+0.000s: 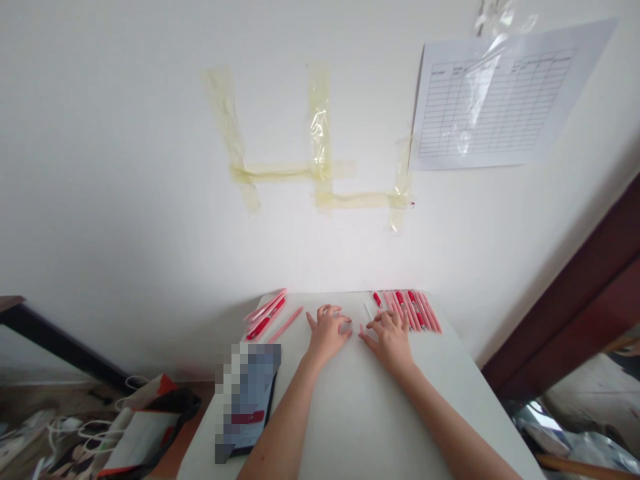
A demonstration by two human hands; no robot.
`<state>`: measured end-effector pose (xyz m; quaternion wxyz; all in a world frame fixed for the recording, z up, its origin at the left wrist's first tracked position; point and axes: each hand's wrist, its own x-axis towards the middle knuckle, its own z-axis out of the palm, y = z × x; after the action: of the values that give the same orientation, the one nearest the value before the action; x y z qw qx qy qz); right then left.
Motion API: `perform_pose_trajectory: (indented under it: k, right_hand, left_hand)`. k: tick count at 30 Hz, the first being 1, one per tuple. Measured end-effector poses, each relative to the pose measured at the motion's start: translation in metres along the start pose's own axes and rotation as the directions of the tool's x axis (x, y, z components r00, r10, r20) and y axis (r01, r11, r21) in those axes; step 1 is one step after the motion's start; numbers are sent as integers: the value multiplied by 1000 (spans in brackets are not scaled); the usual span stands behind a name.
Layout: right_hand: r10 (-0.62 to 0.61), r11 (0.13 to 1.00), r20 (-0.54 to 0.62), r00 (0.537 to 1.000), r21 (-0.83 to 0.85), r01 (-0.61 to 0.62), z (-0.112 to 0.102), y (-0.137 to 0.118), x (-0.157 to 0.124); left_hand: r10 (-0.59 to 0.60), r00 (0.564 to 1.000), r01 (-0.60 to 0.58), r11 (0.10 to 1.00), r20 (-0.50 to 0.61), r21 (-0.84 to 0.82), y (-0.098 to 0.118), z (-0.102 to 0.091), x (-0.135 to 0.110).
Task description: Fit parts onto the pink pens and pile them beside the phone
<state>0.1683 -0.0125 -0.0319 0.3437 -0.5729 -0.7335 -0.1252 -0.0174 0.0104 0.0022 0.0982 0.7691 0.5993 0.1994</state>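
Both my hands rest near the far edge of a white table [360, 413]. My left hand [327, 330] lies palm down with its fingers spread, a small grey object just under its fingertips. My right hand [390, 333] also lies flat, fingers apart, touching the left end of a row of several pink and red pens [413, 310]. A thin white piece [369, 311] lies between the hands. A second group of several pink and red pens [267, 317] lies to the left of my left hand.
A dark tablet [247, 400], partly blurred out, lies at the table's left edge. The wall behind carries yellowed tape strips [320, 167] and a printed table sheet [500, 100]. Cables and bags clutter the floor at left [100, 433]; a dark wooden frame [575, 300] stands at right.
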Motion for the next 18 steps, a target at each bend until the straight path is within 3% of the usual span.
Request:
perform_pose_trajectory:
  k: [18]
  right_hand:
    - [41,999,59,997,-12,-40,-4,-5,3]
  left_hand:
    - [9,999,-10,999,-36,-36,-3,6,2]
